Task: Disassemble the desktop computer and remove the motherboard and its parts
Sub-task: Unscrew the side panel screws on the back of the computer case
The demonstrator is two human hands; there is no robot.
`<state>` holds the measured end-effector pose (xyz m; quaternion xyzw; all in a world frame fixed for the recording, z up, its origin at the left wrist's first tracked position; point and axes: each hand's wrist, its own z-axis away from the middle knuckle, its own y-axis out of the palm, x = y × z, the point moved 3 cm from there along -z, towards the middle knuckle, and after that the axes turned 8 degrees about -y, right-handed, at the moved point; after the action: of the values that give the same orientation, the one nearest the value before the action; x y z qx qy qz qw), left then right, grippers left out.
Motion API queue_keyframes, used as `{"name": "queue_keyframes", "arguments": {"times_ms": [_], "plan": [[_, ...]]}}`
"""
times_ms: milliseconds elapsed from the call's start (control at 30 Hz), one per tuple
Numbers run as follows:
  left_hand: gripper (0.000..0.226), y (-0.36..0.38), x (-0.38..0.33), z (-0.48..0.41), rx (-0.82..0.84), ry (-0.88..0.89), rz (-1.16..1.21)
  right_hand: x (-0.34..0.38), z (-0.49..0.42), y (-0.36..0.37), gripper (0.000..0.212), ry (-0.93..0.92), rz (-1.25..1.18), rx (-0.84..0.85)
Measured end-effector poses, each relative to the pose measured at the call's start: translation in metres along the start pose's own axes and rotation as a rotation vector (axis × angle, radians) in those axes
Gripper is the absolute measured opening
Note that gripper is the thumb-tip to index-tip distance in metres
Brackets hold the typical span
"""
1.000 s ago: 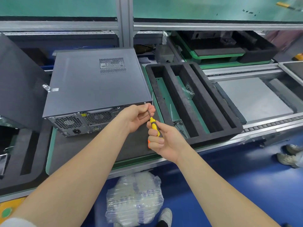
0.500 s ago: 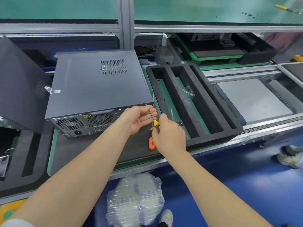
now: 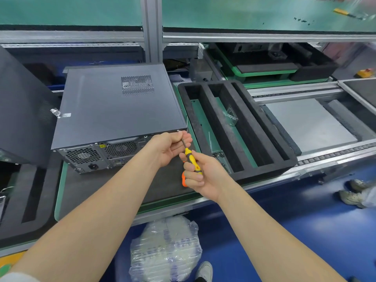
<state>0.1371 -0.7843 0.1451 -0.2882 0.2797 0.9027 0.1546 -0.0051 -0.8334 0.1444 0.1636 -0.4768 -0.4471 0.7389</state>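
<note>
As left hand (image 3: pixel 168 147) pinches, right hand (image 3: pixel 206 177) — screwdriver (image 3: pixel 190 157)

You see one desktop computer (image 3: pixel 120 110), one yellow screwdriver (image 3: pixel 191 157), two hands (left hand (image 3: pixel 168 147), right hand (image 3: pixel 203 177)), one black foam tray (image 3: pixel 264 170) with three slots, and one plastic-wrapped bundle (image 3: pixel 164 249).

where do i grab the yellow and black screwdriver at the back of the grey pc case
Grip the yellow and black screwdriver by its thick handle from the near side, as the right hand does: the handle slants back toward you. The left hand pinches the thin shaft by the grey metal computer case, steadying the hidden tip.
</note>
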Motion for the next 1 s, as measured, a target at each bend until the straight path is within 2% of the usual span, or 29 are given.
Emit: {"name": "queue_keyframes", "arguments": {"times_ms": [233,300,433,500,533,600,667,733,800,900,1000], "plan": [[0.021,-0.005,0.000,0.002,0.025,0.006,-0.018,0.007,-0.003,0.004,0.028,-0.346,0.797,-0.313],[0.021,-0.006,0.000,0.002,0.020,0.001,-0.032,0.011,0.000,0.009,0.024,-0.479,1.090,-0.420],[0.018,-0.006,-0.001,0.000,-0.009,-0.015,-0.059,0.011,0.000,0.015,0.030,-0.698,1.837,-0.556],[0.019,-0.005,0.000,0.000,-0.015,-0.008,-0.069,0.009,-0.001,0.015,0.033,-0.778,1.980,-0.586],[0.021,-0.005,0.000,-0.001,-0.022,0.001,-0.070,0.009,-0.001,0.013,0.033,-0.796,1.944,-0.581],[0.019,-0.006,0.001,-0.003,-0.043,0.022,-0.060,0.011,-0.004,0.006,0.033,-0.718,1.653,-0.551],[0.013,-0.005,0.001,-0.004,-0.047,0.028,-0.055,0.013,-0.009,-0.003,0.037,-0.471,1.089,-0.459],[0.008,-0.004,0.001,-0.004,-0.043,0.017,-0.050,0.006,-0.007,-0.006,0.042,-0.176,0.494,-0.271],[0.010,-0.002,0.001,-0.003,-0.033,0.000,-0.041,0.000,-0.001,-0.003,0.044,-0.011,0.146,-0.092],[0.017,-0.001,0.000,-0.001,-0.006,-0.015,-0.033,-0.002,0.002,-0.001,0.034,0.032,-0.047,0.019],[0.020,-0.002,-0.001,0.001,0.022,-0.015,-0.024,-0.002,-0.001,0.001,0.029,-0.055,0.134,-0.062]]}}
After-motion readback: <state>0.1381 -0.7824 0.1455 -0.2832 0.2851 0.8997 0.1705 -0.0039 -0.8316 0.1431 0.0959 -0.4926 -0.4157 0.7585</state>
